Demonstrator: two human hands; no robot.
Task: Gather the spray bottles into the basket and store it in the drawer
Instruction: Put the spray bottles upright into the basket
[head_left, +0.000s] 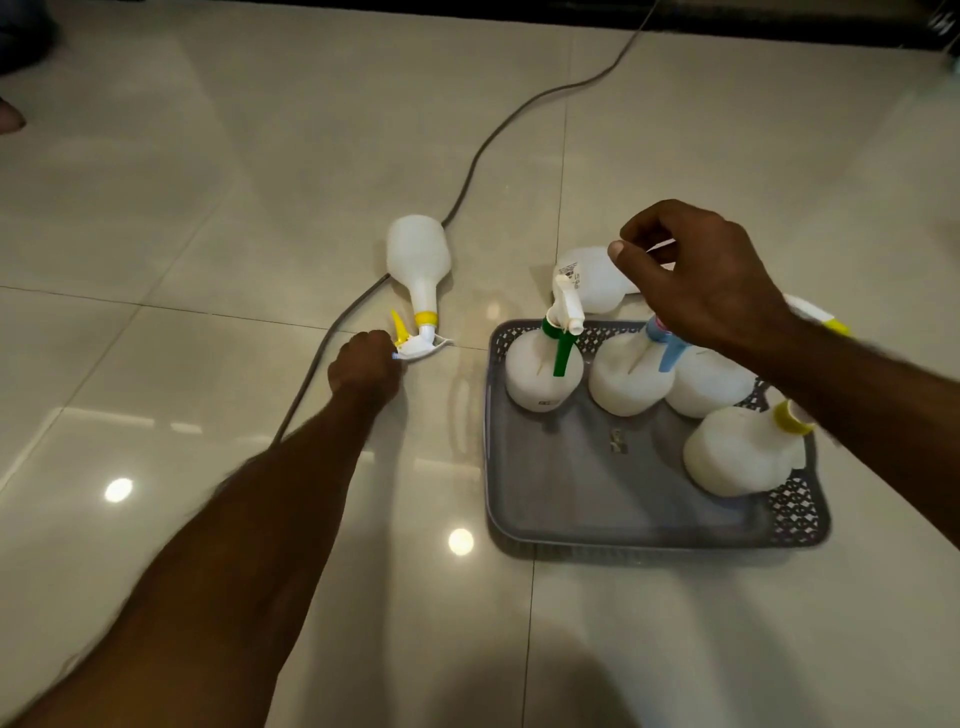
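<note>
A pale tiled floor (208, 234) fills the view, with a grey cable (483, 150) snaking across it. On the floor to the right sits the grey basket (597, 499), a shallow tray with lattice walls, and four white spray bottles already stand in it: one with a green trigger (543, 369), one with a blue trigger (628, 379), one mostly hidden behind the right forearm (709, 384), and one with a yellow collar (743, 452) at the near right. Two more remain outside, by the look of it: a bottle lying on its side (418, 254) left of the basket, its yellow-trimmed nozzle toward the person, and another lying just behind the basket (587, 280). The left hand (366, 366) is curled at the fallen bottle's spray head, seemingly gripping it. The right hand (696, 275) hovers above the basket, fingers loosely curled, holding nothing visible. So the gathering looks well over half done; the drawer, not in view, is still to come.
</note>
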